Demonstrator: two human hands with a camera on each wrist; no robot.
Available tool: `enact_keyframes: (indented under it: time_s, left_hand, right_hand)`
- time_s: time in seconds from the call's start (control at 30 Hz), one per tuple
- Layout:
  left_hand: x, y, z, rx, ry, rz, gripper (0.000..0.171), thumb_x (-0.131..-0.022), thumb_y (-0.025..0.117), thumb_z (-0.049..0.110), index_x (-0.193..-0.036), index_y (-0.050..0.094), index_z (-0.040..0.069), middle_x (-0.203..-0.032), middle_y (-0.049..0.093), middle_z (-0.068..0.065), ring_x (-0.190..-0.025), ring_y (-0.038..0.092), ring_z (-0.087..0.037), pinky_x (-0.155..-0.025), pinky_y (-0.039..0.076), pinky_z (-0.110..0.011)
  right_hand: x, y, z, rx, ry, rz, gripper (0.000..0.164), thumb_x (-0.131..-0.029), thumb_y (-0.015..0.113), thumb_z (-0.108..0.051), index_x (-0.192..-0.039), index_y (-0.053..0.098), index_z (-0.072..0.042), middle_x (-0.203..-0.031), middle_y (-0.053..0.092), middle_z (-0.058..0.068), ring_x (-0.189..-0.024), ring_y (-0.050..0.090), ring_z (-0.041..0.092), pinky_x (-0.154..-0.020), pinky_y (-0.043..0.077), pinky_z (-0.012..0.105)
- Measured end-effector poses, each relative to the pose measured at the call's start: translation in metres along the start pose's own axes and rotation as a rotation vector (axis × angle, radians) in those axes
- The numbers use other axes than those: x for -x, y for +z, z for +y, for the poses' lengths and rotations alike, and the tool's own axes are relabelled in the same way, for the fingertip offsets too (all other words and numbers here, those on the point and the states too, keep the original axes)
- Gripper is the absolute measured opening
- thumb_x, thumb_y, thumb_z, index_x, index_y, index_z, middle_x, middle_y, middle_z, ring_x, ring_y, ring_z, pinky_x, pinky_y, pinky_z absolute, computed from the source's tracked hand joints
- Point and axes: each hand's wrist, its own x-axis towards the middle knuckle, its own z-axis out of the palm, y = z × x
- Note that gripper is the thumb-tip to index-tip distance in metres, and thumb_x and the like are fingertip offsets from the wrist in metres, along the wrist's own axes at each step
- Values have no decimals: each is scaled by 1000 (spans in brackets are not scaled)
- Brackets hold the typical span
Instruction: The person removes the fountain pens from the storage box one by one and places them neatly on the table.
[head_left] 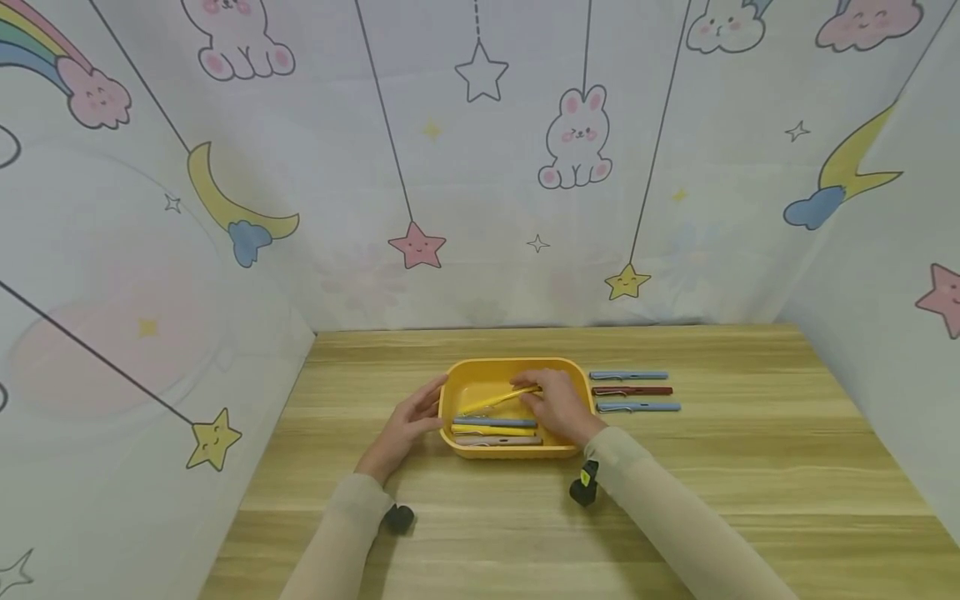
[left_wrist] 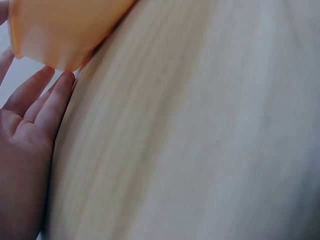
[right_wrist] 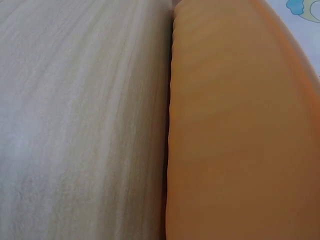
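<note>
In the head view, the left hand [head_left: 407, 425] is spread along the outside of a yellow plastic bin [head_left: 517, 452] with rounded corners, its fingers fairly straight and touching the rim, not wrapped round anything. The right hand [head_left: 564, 408] reaches into the bin from its right side and pinches the upper end of a slim yellow pen with a metal clip [head_left: 495, 402]; this pen slants down toward the left hand, inside the bin. Between the hands, on the bin's nearer side, 3 more pens lie side by side: a slim blue pen [head_left: 495, 422], a second yellow pen [head_left: 493, 431] and a beige-grey pen [head_left: 498, 442]. Just to the right of the right hand, outside the bin, 3 pens lie in a column on the wood-grain table [head_left: 480, 542]: a blue-grey pen [head_left: 630, 376], a dark red pen [head_left: 633, 391] and another blue-grey pen [head_left: 639, 407] (all 3 roughly parallel).

In the left wrist view, the left hand's fingertips touch the outer wall of the bin, and the table stretches away beside them.

In the right wrist view, the bin's outer wall stands beside the table; the right hand's grip cannot be told from here.
</note>
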Motion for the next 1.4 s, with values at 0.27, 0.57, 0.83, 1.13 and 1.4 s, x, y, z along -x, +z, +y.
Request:
enact_keyframes:
  time_s: [0.27, 0.57, 0.83, 1.13, 1.4]
  left_hand:
    - [0, 0, 1, 6, -15, -1, 71, -100, 68, 10, -164, 39, 21, -168, 38, -11, -153, 39, -34, -124, 32, -48]
    - [0, 1, -1, 6, -19, 2, 71, -100, 67, 9, -164, 39, 20, -167, 39, -12, -152, 39, -33, -122, 36, -37]
    - [-1, 1, 0, 3, -1, 4, 70, -100, 67, 8, -164, 40, 20, -168, 38, -10, -154, 37, -33, -122, 35, -38]
    - [-1, 1, 1, 3, -6, 13, 70, -100, 67, 8, -164, 40, 21, -168, 38, -11, -153, 38, -32, -119, 38, -26]
    - [1, 1, 0, 5, -10, 4, 70, -101, 66, 8, -164, 40, 24, -167, 39, -10, -153, 39, -32, -120, 38, -32]
  right_hand:
    - [1, -3, -2, -17, -26, 25, 21, -97, 73, -2, -117, 81, -6, -118, 78, 8, -112, 73, 29, -95, 60, 46]
    - [6, -8, -4, -25, 3, 50, 21, -96, 76, -7, -116, 82, -10, -116, 79, 5, -107, 74, 24, -91, 61, 44]
    - [14, -18, -13, -56, 52, 52, 22, -95, 77, -7, -116, 82, -10, -115, 79, 4, -104, 74, 24, -88, 62, 42]
    - [17, -33, -9, -53, 54, 120, 20, -95, 77, -8, -114, 82, -10, -113, 80, 7, -101, 74, 26, -82, 62, 42]
    - [24, -43, -1, -58, 59, 149, 21, -94, 78, -8, -114, 82, -11, -114, 79, 7, -102, 74, 29, -83, 62, 45]
